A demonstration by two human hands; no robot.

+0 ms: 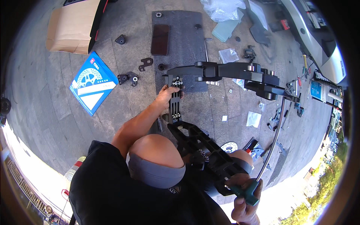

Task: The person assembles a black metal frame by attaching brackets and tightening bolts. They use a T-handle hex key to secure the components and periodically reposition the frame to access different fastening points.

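Note:
A black metal frame with several jointed arms (234, 70) lies across my lap and reaches up in front of me. My left hand (163, 98) is closed round its slotted upright plate (174, 102), which has silver bolts at both ends. In my right hand (245, 213), at the lower right, is a T-handle hex key with a green handle (246, 192). Its long silver shaft (273, 147) runs up to the right end of the frame's upper arm. Whether the tip sits in a bolt there, I cannot tell. The frame's lower part (210, 148) rests by my knees.
A dark mat (183, 37) on the paved ground bears a phone-like dark slab (160, 40). To the left are a blue brake-disc package (93, 83), black brackets (128, 78) and an open cardboard box (71, 28). Plastic bags (228, 55) and tools lie right, near a white vehicle (318, 41).

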